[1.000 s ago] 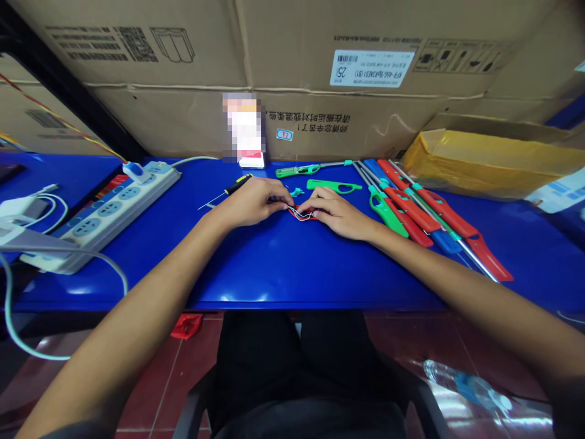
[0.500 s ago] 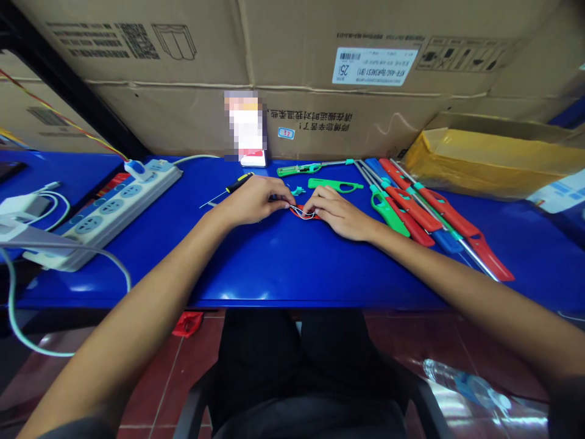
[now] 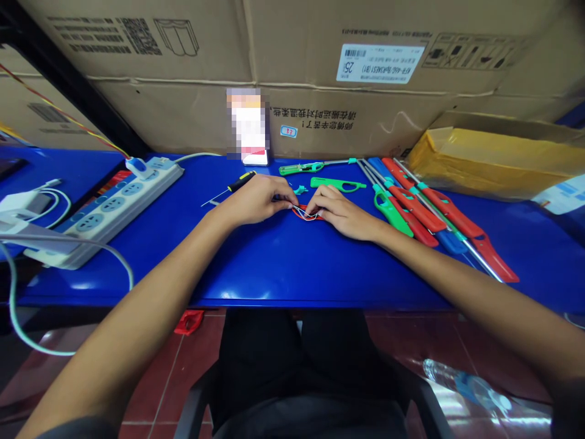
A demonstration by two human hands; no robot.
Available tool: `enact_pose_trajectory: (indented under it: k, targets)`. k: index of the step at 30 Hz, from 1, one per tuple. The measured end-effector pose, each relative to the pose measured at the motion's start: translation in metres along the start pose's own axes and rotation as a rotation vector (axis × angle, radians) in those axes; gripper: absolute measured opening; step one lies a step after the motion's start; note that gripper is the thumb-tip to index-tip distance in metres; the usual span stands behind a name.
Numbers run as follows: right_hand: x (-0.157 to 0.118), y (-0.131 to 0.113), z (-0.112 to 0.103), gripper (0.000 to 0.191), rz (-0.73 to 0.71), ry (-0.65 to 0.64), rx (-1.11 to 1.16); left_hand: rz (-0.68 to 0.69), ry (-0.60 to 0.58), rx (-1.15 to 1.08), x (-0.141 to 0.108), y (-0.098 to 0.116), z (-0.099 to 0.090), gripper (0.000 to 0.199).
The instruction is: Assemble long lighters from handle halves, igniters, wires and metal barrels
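Low over the blue table [image 3: 274, 262], my two hands meet at a red lighter casing [image 3: 298, 214] with thin white wires [image 3: 309, 217] in it. My left hand [image 3: 260, 198] pinches the casing's left end, fingertips close together by the wires. My right hand [image 3: 345, 213] is closed on its right end, bent fingers at the wires; the part beneath them is hidden. Just behind lie a small teal plastic piece [image 3: 300, 189], a green lighter shell [image 3: 336, 184] and an opened green lighter [image 3: 299, 167] with a metal tube. Beside my left hand is a yellow-black screwdriver [image 3: 241, 181].
Several long-stemmed red, green and blue lighters [image 3: 418, 207] lie to the right, before a yellow box [image 3: 493, 158]. A power strip [image 3: 109, 210] with cables occupies the left. A phone [image 3: 253, 134] leans on the cardboard [image 3: 183, 116] behind.
The view has shifted slightly. My hands stay at the red casing, with only small finger movement; the white wires between them curve a little differently.
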State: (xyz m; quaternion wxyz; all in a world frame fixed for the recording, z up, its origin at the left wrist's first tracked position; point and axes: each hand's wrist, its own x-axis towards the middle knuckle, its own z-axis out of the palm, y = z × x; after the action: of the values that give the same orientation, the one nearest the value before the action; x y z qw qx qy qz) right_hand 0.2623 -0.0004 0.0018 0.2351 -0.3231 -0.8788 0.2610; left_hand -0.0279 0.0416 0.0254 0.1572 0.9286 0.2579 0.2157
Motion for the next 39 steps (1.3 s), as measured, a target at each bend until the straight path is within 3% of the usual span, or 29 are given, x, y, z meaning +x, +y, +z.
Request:
enact_pose_trajectory:
  k: [8,16,20,25,36,39]
  targets:
    - [-0.002,-0.002,0.006,0.029,-0.032,0.068,-0.056,-0.009,0.003,-0.024,-0.001,0.001,0.0,0.019]
    - [0.001,-0.011,-0.004,0.035,-0.098,0.089,-0.114,-0.013,0.011,-0.024,0.0,0.002,0.003,0.019]
    - [0.018,-0.005,-0.007,0.032,-0.053,0.159,-0.041,0.0,0.007,-0.034,0.0,0.002,0.002,0.019]
    - [0.038,0.0,0.004,0.02,0.005,0.116,0.02,0.007,0.011,-0.028,-0.001,0.001,0.002,0.018]
    - [0.034,-0.004,0.013,0.006,0.034,0.157,-0.002,-0.076,0.091,-0.01,0.002,0.008,0.009,0.013]
    - [0.034,-0.003,0.015,0.01,0.032,0.18,-0.004,-0.121,0.123,-0.064,0.003,0.009,0.01,0.006]
